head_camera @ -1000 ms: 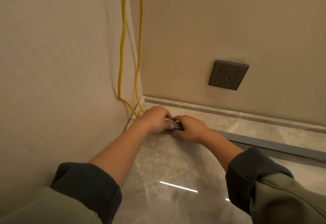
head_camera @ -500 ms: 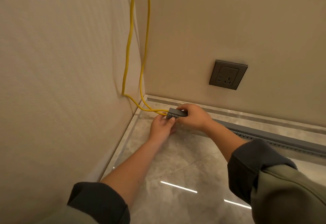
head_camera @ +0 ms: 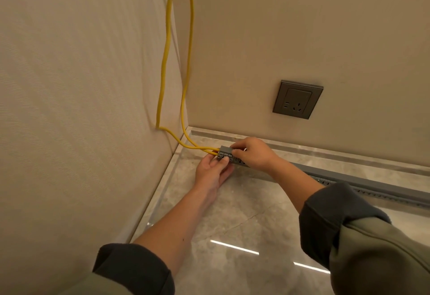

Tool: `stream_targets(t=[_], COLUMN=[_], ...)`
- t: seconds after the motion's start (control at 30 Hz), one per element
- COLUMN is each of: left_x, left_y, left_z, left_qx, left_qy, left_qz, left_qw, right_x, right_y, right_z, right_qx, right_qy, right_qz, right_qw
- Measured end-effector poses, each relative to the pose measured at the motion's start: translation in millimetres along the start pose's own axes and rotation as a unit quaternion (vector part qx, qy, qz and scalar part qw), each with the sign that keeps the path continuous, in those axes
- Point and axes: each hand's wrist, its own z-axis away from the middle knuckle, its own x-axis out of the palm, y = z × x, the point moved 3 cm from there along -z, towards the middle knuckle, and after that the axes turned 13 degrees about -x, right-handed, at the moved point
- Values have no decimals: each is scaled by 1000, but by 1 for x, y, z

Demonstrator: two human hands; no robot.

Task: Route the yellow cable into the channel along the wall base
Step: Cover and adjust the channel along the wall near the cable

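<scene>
- Two beige walls meet in a corner: the left wall point(head_camera: 81, 108) is finely ribbed, the back wall point(head_camera: 302, 27) is smooth.
- The floor point(head_camera: 232, 213) is glossy grey stone, with a stone skirting point(head_camera: 325, 152) of the same colour along the foot of the back wall.
- The grey channel point(head_camera: 384, 189) lies along the base of the back wall, just in front of the skirting. It runs from the hands to the right edge of the view, slotted side towards the camera.
- The yellow cable point(head_camera: 164, 62) hangs down the corner in two strands. Both bend near the floor and run side by side into the channel's left end.
- A dark wall socket point(head_camera: 297, 99) sits on the back wall above the channel.
- The right hand point(head_camera: 253, 155) comes over the channel's left end from above, fingers curled round its top and gripping it.
- The left hand point(head_camera: 213, 171) lies palm up just below that end. Its fingers are nearly straight, with the tips pressed against the slotted side where the cable enters.
</scene>
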Motion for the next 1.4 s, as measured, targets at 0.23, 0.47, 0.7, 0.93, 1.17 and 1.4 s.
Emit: stream_targets(t=[0.23, 0.47, 0.7, 0.93, 1.17, 1.4], left_x=[-1, 2, 4, 6, 4, 3], left_y=[-1, -1, -2, -5, 0, -3], left_z=[-2, 0, 3, -1, -2, -3], left_qx=[-6, 2, -1, -4, -21, 4], left_qy=[-8, 5, 40, 85, 58, 69], left_qz=[-3, -13, -29, -40, -35, -39], left_qw=[1000, 1000, 999, 996, 997, 997], right_x=[1, 0, 3, 2, 1, 9], right_y=[2, -4, -6, -10, -17, -14], right_z=[3, 3, 6, 10, 13, 15], right_qx=[-16, -50, -59, -77, -103, -89], right_qy=[17, 10, 5, 0, -18, -45], right_qz=[3, 57, 80, 96, 129, 201], right_qw=[1000, 997, 995, 992, 986, 975])
